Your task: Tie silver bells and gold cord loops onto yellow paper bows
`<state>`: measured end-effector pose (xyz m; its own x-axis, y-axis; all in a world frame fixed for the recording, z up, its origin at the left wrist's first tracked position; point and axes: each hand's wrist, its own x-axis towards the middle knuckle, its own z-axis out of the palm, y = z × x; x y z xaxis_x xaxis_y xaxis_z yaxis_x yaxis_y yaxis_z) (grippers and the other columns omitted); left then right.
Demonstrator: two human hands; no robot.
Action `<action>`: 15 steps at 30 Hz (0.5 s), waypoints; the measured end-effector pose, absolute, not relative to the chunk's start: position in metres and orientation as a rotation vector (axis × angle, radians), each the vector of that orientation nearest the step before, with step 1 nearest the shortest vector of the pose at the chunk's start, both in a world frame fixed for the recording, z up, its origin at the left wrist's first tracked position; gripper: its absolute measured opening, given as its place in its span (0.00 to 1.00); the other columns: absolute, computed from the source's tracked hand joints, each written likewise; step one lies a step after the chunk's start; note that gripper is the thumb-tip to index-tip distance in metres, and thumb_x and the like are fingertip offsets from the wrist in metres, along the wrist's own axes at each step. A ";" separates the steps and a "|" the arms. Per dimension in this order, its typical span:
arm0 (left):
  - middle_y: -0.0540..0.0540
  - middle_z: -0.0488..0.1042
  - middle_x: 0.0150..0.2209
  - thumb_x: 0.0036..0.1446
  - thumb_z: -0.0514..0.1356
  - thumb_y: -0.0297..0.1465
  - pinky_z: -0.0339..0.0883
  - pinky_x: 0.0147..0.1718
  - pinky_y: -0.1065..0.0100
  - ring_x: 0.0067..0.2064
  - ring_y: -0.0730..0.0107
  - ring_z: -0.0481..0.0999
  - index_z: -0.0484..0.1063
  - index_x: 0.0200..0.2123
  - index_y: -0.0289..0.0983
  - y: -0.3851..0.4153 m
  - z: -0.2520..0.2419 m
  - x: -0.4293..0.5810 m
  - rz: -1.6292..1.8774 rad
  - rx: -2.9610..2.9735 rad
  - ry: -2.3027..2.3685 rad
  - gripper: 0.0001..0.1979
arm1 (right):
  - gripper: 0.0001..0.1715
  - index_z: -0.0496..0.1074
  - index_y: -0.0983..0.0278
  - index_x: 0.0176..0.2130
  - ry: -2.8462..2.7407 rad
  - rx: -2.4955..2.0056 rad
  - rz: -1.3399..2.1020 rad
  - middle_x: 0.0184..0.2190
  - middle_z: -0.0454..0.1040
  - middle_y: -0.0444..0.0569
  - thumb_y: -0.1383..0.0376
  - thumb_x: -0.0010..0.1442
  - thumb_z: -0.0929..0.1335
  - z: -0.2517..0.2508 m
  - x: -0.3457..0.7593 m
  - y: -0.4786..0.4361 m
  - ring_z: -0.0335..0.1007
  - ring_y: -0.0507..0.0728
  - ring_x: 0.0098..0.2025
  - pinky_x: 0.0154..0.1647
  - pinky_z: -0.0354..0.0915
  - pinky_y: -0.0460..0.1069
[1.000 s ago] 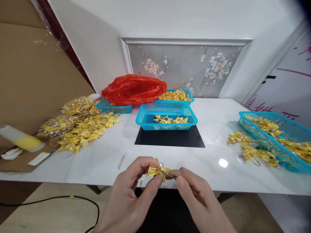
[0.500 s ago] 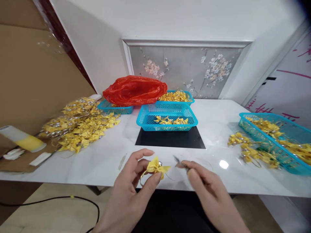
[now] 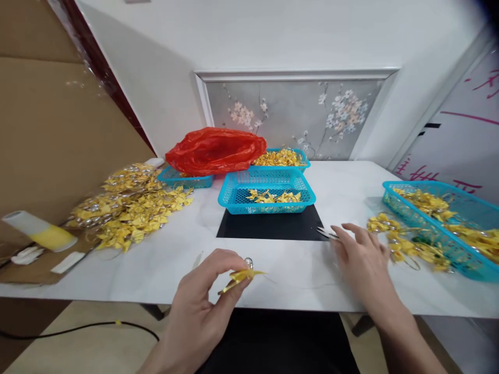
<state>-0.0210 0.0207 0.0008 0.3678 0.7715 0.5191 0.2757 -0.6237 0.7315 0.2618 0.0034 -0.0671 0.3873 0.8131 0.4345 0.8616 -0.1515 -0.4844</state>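
Observation:
My left hand pinches a yellow ribbon bow between thumb and fingertips, above the table's front edge. A shiny silver bead sits on top of the bow, and a thin thread trails off to its right. My right hand is low over the table, palm down, right of the black mat. From under its fingers points a small two-bladed metal tool, its tips apart over the mat's corner. How firmly the fingers grip the tool is partly hidden.
A blue basket with several bows stands on the black mat. Behind it are a red plastic bag and more baskets. Bows are heaped at left. Another blue basket is at right, with loose bows beside it.
My right hand has moved right and forward, carrying the metal tool away from the bow, and its fingers have loosened. My left hand has turned the bow flatter.

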 end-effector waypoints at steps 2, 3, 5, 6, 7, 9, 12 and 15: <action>0.51 0.73 0.38 0.58 0.57 0.16 0.68 0.43 0.71 0.45 0.69 0.73 0.71 0.44 0.47 0.025 0.004 -0.023 1.216 2.213 0.712 0.20 | 0.21 0.70 0.60 0.55 -1.499 -1.818 0.071 0.55 0.68 0.55 0.58 0.66 0.61 -0.050 0.240 -0.003 0.69 0.61 0.46 0.45 0.67 0.55; 0.50 0.73 0.39 0.57 0.56 0.15 0.68 0.43 0.71 0.46 0.68 0.72 0.70 0.45 0.47 0.026 0.006 -0.023 1.204 2.254 0.629 0.21 | 0.21 0.68 0.56 0.56 -1.555 -1.707 0.206 0.55 0.69 0.50 0.55 0.68 0.59 -0.041 0.227 -0.006 0.71 0.55 0.39 0.39 0.69 0.50; 0.48 0.72 0.40 0.56 0.54 0.13 0.68 0.42 0.70 0.46 0.67 0.72 0.70 0.45 0.45 0.029 0.008 -0.025 1.152 2.306 0.541 0.22 | 0.22 0.63 0.54 0.58 -1.529 -1.283 0.851 0.56 0.68 0.49 0.52 0.69 0.59 -0.023 0.203 -0.009 0.69 0.51 0.35 0.35 0.70 0.47; 0.48 0.71 0.41 0.56 0.54 0.13 0.69 0.41 0.70 0.46 0.67 0.72 0.70 0.45 0.45 0.030 0.009 -0.026 1.126 2.321 0.518 0.23 | 0.21 0.64 0.55 0.56 -1.491 -1.143 1.039 0.54 0.69 0.49 0.51 0.69 0.59 -0.016 0.192 -0.009 0.69 0.50 0.34 0.33 0.69 0.46; 0.48 0.71 0.40 0.56 0.54 0.12 0.69 0.40 0.70 0.45 0.67 0.72 0.69 0.45 0.45 0.031 0.009 -0.028 1.102 2.330 0.499 0.23 | 0.21 0.65 0.57 0.54 -1.465 -1.019 1.217 0.51 0.71 0.49 0.50 0.69 0.59 -0.011 0.183 -0.007 0.67 0.49 0.30 0.29 0.66 0.44; 0.48 0.70 0.39 0.55 0.53 0.11 0.69 0.39 0.69 0.42 0.67 0.73 0.69 0.44 0.45 0.032 0.010 -0.030 1.048 2.341 0.478 0.23 | 0.24 0.67 0.61 0.47 -1.427 -0.879 1.435 0.36 0.73 0.46 0.48 0.70 0.56 -0.006 0.170 -0.001 0.62 0.47 0.23 0.21 0.58 0.43; 0.49 0.69 0.38 0.55 0.52 0.11 0.69 0.39 0.67 0.41 0.67 0.72 0.69 0.42 0.45 0.033 0.009 -0.034 0.953 2.336 0.488 0.24 | 0.22 0.65 0.63 0.39 -1.441 -0.850 1.486 0.23 0.60 0.37 0.47 0.68 0.59 -0.003 0.163 0.005 0.51 0.46 0.21 0.21 0.49 0.43; 0.50 0.70 0.38 0.57 0.53 0.13 0.68 0.41 0.67 0.41 0.67 0.72 0.68 0.42 0.46 0.032 0.004 -0.037 0.937 2.245 0.593 0.21 | 0.14 0.65 0.62 0.38 -1.545 -0.873 1.386 0.24 0.56 0.36 0.53 0.66 0.66 -0.001 0.162 0.005 0.48 0.48 0.25 0.25 0.49 0.44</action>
